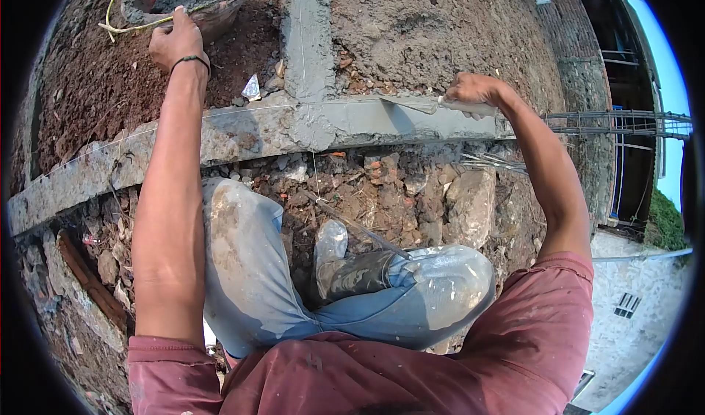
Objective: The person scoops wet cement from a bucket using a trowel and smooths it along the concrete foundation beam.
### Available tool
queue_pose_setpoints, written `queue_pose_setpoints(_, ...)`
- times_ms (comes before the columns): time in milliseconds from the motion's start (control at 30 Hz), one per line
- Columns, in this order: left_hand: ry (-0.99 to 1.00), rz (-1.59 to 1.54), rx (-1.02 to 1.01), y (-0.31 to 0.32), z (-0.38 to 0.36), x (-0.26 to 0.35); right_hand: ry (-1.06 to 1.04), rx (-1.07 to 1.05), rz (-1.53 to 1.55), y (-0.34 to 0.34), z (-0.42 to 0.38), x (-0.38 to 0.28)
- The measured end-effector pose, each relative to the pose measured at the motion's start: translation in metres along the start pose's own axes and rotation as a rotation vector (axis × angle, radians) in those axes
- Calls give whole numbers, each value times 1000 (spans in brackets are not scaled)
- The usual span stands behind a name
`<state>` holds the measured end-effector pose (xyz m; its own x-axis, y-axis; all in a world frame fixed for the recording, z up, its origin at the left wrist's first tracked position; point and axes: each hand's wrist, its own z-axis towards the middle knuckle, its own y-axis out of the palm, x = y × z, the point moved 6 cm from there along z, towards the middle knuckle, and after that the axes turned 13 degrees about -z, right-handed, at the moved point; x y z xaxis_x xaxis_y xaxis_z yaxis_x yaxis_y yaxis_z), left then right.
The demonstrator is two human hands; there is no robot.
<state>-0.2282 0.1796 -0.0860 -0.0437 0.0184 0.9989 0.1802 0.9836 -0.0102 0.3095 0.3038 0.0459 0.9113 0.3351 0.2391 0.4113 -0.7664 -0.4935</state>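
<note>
At the upper left, my left hand [176, 42] is closed on the rim of a mortar-crusted bucket [213, 20], beside a thin yellowish strip [121, 28]. The bucket holds some grey mortar. My right hand [474, 94] is wrapped round the handle of a trowel [411, 104]. The trowel's blade lies at the top of a concrete beam [367, 121], whose right part is coated in smooth wet mortar. A second mortar-covered beam [305, 41] meets it from above.
Reinforcing bars [617, 123] stick out past the beam's right end. Rubble and a large stone [470, 206] lie below the beam, near my bent legs. A thin rod [360, 226] slants there. A wooden piece [92, 279] lies at the lower left.
</note>
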Motion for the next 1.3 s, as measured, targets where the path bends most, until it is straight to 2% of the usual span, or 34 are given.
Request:
queue_pose_setpoints(100, -41, 16, -31, 0, 3, 0, -79, 91, -46, -5, -13, -61)
queue_pose_setpoints(167, -14, -10, -12, -2, 3, 0, -222, 147, 1, -7, -33, -92)
queue_pose_setpoints(233, -16, -7, -27, -2, 3, 3, -194, 199, 21, 1, -42, -89)
queue_pose_setpoints(300, -100, -22, -68, -2, 2, 3, -81, 402, 20, 18, -44, -59)
queue_pose_setpoints(333, -112, -10, -79, -3, 2, 4, -131, 651, -40, 38, -35, -39)
queue_pose_setpoints(400, -103, -1, -79, -2, 2, 4, 82, 667, 28, 83, -51, -22)
queue_pose_setpoints(500, -87, 24, -73, -1, -1, 9, 171, 835, 223, 152, -60, -14)
queue_pose_setpoints(567, -150, -70, -53, -1, -7, 10, 185, 872, 263, 178, -71, -41)
queue_pose_setpoints(633, -111, -51, -61, 2, -3, 8, 107, 961, 259, 199, -70, -67)
queue_pose_setpoints(733, -150, -183, -33, 1, -6, 9, 52, 891, 256, 215, -65, -104)
queue_pose_setpoints(833, -137, -108, -48, 1, 0, 6, -12, 866, 241, 222, -65, -121)
queue_pose_setpoints(1000, -144, -37, -116, -2, 1, 10, 79, 858, 273, 234, -48, -73)
queue_pose_setpoints(1133, -222, -176, -127, -3, -12, 19, 314, 846, 256, 239, -30, 26)
queue_pose_setpoints(1233, -160, -88, -133, -3, -6, 15, 562, 830, 289, 247, -18, 111)
queue_pose_setpoints(1300, -127, -25, -118, -5, -8, 19, 617, 870, 309, 268, 2, 166)
